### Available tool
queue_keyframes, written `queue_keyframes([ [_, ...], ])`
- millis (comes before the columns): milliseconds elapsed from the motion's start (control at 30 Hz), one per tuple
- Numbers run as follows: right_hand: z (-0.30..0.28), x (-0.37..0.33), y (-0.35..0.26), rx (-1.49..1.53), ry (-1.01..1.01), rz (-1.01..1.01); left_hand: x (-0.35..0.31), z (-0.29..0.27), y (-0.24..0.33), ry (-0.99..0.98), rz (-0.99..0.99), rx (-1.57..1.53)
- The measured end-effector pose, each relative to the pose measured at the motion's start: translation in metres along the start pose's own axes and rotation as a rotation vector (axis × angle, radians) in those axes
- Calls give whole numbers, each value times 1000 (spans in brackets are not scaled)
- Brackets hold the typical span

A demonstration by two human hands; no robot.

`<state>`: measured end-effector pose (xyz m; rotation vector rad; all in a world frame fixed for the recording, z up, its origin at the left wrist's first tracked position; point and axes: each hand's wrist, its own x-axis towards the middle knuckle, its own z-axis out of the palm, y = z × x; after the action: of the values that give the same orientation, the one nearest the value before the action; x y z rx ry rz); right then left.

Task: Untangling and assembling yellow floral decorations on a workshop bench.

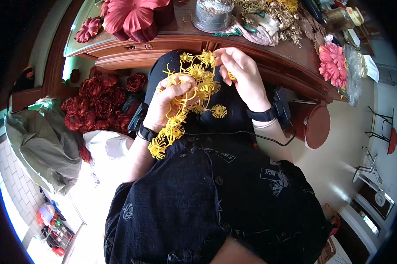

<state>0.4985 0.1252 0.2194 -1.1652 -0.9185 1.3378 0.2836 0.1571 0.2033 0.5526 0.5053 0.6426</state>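
Above my lap, my left hand (162, 104) is closed around the stems of a bunch of yellow artificial flowers (197, 71). The round heads have thin, fringe-like petals. Some spill below the fist toward my shirt, and one flower head (219, 111) hangs out to the right. My right hand (244, 75) is beside the bunch, its thumb and fingers pinched at the edge of the upper blooms. A bit of yellow flower (232, 75) shows under its curled fingers, which partly hide it.
Ahead stands a wooden desk (172, 42) with large red fabric flowers (132, 15), a metal pot (212, 15) and dried yellow stems (291, 28). Dark red flowers (97, 103) are heaped at left, near a grey-green bag (42, 141). A red round stool (317, 126) stands right.
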Motion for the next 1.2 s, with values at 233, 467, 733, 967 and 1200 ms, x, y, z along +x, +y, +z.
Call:
queue_keyframes([
  [233,10,5,4,-189,-95,37,1,5,-2,208,26,105],
  [467,28,-10,-4,101,-36,166,8,8,-17,287,128,217],
  [733,32,-14,9,291,-58,122,7,3,-15,44,-8,388],
  [967,24,-18,7,-144,65,-25,3,9,-10,35,72,426],
  [1200,34,-27,0,74,210,-25,3,23,8,-10,25,433],
])
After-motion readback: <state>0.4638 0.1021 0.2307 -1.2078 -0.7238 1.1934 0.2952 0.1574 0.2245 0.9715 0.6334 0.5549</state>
